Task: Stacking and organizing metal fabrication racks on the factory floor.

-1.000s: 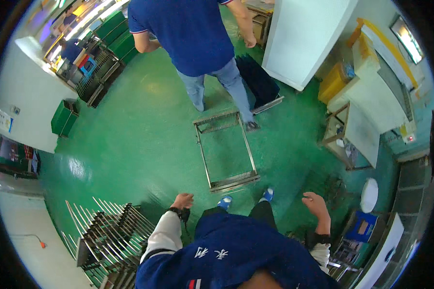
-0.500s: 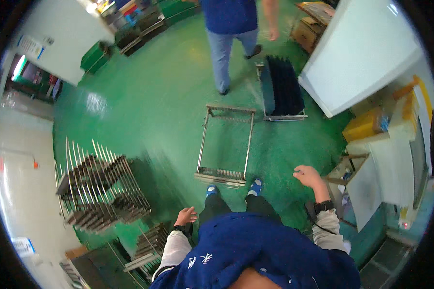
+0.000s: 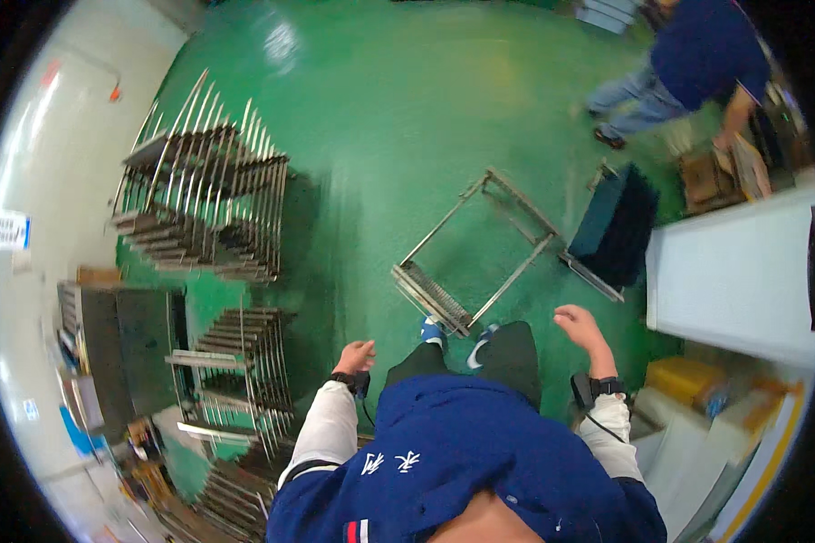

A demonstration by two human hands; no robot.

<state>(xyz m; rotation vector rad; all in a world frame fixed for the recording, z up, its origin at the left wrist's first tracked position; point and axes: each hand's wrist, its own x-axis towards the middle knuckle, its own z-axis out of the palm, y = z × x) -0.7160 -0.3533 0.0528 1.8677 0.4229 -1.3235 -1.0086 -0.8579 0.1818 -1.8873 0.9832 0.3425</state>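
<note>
My left hand (image 3: 357,357) hangs free left of my body, its fingers loosely apart and nothing in them. On the other side my right hand (image 3: 580,328) is also empty, its fingers loosely curled and not closed. Both wrists carry black straps. On the green floor just ahead of my feet stands a rectangular metal rack frame (image 3: 423,288), with a row of fine slots or coils along its near bar. Neither hand touches it. Right of it, a rack of dark upright panels (image 3: 618,226) stands close by the frame's far right corner.
Tall metal racks (image 3: 204,181) stand at left, with a smaller slotted rack (image 3: 244,353) nearer me. A co-worker in a dark blue shirt (image 3: 711,50) is at the far right beside cardboard boxes (image 3: 702,179). A white cabinet (image 3: 733,271) and yellow box (image 3: 684,380) line the right.
My view and body have turned left, so the racks come forward and the frame appears rotated. The co-worker has moved right, toward the boxes. My hands stay empty at my sides.
</note>
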